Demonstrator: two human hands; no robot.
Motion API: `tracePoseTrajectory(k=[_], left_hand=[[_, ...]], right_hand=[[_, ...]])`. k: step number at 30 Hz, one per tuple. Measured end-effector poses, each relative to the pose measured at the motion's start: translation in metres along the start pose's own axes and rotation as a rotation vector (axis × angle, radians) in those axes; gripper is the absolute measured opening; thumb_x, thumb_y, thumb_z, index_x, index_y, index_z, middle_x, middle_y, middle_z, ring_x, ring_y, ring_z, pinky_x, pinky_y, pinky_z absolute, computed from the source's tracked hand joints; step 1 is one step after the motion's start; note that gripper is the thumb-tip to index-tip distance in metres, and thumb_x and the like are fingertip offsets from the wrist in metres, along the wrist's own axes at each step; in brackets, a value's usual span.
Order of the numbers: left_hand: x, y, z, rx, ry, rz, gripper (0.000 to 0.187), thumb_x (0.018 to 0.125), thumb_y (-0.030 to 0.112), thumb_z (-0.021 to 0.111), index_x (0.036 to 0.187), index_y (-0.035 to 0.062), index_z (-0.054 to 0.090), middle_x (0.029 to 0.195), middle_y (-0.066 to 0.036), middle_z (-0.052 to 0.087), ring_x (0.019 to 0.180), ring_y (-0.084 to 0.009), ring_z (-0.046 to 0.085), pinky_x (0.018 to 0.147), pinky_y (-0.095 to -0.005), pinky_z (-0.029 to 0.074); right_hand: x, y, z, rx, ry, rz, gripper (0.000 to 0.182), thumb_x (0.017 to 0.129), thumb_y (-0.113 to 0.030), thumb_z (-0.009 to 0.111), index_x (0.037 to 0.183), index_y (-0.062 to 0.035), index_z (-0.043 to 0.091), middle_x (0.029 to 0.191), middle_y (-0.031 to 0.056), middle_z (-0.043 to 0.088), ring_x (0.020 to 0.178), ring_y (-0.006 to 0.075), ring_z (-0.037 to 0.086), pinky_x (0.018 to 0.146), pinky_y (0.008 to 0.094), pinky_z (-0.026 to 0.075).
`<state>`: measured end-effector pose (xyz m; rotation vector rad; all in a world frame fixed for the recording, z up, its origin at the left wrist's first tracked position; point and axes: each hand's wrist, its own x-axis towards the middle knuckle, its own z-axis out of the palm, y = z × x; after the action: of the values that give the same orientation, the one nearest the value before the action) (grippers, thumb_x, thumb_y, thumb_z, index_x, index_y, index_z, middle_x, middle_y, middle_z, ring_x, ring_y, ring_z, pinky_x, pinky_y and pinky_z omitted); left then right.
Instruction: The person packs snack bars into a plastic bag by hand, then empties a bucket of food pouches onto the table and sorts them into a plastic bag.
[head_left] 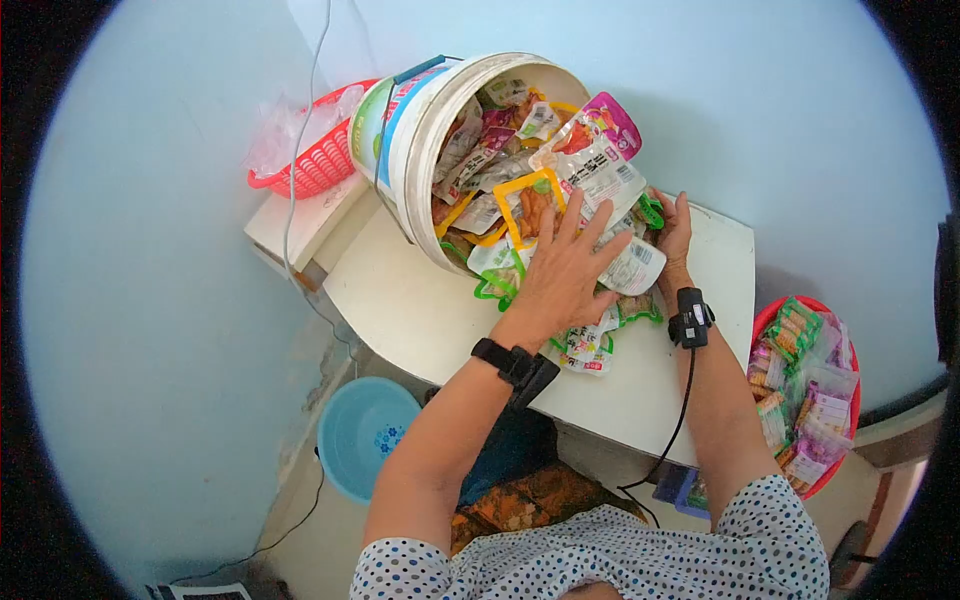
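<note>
A white bucket point(408, 165) lies tipped on its side on the white table point(395, 305). Its mouth faces right, and many snack packets spill from it. My left hand point(562, 262) rests on the spilled packets with fingers spread, beside a yellow-edged packet point(515, 205). At the right side of the pile, my right hand point(676, 238) is cupped against the packets, fingers apart, its fingertips partly hidden. A purple-and-white packet point(600, 140) lies on top, above both hands. Green-edged packets point(588, 350) lie below my left hand on the tabletop.
A red basket point(325, 165) with clear plastic bags stands behind the bucket. Lower right, another red basket point(853, 410) holds several snack packs. A blue basin point(345, 445) sits on the floor at left. A cable point(292, 190) hangs along the wall; another runs from my right wrist.
</note>
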<state>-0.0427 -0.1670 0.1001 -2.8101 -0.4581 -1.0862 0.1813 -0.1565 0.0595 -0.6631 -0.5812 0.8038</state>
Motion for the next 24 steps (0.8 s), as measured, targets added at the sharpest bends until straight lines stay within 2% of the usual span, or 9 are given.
tracePoseTrajectory(k=[7,12,15,16,19,21,24], left_hand=[[-0.006,0.01,-0.01,0.08,-0.085,-0.026,0.075,0.064,0.038,0.08,0.131,0.0168,0.055,0.15,-0.018,0.033,0.14,-0.0451,0.022,0.113,-0.0625,0.012],[-0.013,0.026,-0.016,0.055,-0.07,-0.036,0.078,0.063,0.041,0.081,0.132,0.0168,0.054,0.148,-0.019,0.034,0.139,-0.044,0.024,0.113,-0.063,0.013],[-0.02,0.032,-0.019,0.06,-0.062,-0.036,0.08,0.063,0.042,0.081,0.133,0.0175,0.052,0.149,-0.018,0.033,0.14,-0.0432,0.024,0.111,-0.0645,0.014],[-0.021,0.035,-0.022,0.069,-0.061,-0.04,0.08,0.063,0.042,0.081,0.134,0.0178,0.052,0.149,-0.018,0.033,0.14,-0.0431,0.024,0.11,-0.0648,0.014],[-0.026,0.035,-0.022,0.068,-0.076,-0.071,0.082,0.064,0.042,0.08,0.136,0.0179,0.05,0.15,-0.018,0.033,0.14,-0.0422,0.025,0.109,-0.0656,0.015],[-0.027,0.033,-0.02,0.063,-0.078,-0.095,0.08,0.065,0.041,0.08,0.136,0.0162,0.05,0.149,-0.018,0.034,0.14,-0.0412,0.025,0.109,-0.0657,0.015],[-0.029,0.028,-0.013,0.099,-0.083,-0.079,0.08,0.065,0.044,0.079,0.135,0.0185,0.052,0.149,-0.016,0.036,0.139,-0.0422,0.027,0.11,-0.0656,0.015]], right_hand=[[-0.002,0.002,-0.007,-0.071,-0.068,-0.005,0.066,0.097,-0.054,0.041,0.128,0.0029,0.053,0.113,0.0151,0.064,0.1,0.0232,0.063,0.091,0.0355,0.049],[-0.004,-0.001,0.0,-0.116,0.063,-0.014,0.059,0.097,-0.05,0.045,0.12,0.002,0.059,0.108,0.0124,0.066,0.094,0.0209,0.063,0.086,0.033,0.049],[0.004,0.003,-0.011,-0.172,-0.002,0.013,0.07,0.093,-0.057,0.045,0.134,0.0006,0.048,0.119,0.0143,0.06,0.106,0.0234,0.058,0.094,0.0359,0.046],[0.008,0.005,-0.015,-0.148,-0.046,0.027,0.071,0.094,-0.056,0.045,0.135,0.0016,0.047,0.12,0.0147,0.059,0.107,0.0232,0.058,0.095,0.0356,0.046],[0.002,0.001,-0.01,-0.168,0.0,0.031,0.069,0.095,-0.055,0.045,0.134,0.0013,0.048,0.121,0.0157,0.059,0.108,0.0234,0.057,0.096,0.0351,0.045],[0.007,0.006,-0.015,-0.204,0.015,-0.024,0.067,0.095,-0.054,0.045,0.133,0.0009,0.049,0.121,0.0161,0.058,0.108,0.023,0.057,0.096,0.0349,0.045],[0.014,0.012,-0.023,-0.282,0.046,-0.095,0.065,0.095,-0.053,0.045,0.133,-0.0004,0.051,0.121,0.0159,0.058,0.109,0.0228,0.056,0.097,0.034,0.043]])
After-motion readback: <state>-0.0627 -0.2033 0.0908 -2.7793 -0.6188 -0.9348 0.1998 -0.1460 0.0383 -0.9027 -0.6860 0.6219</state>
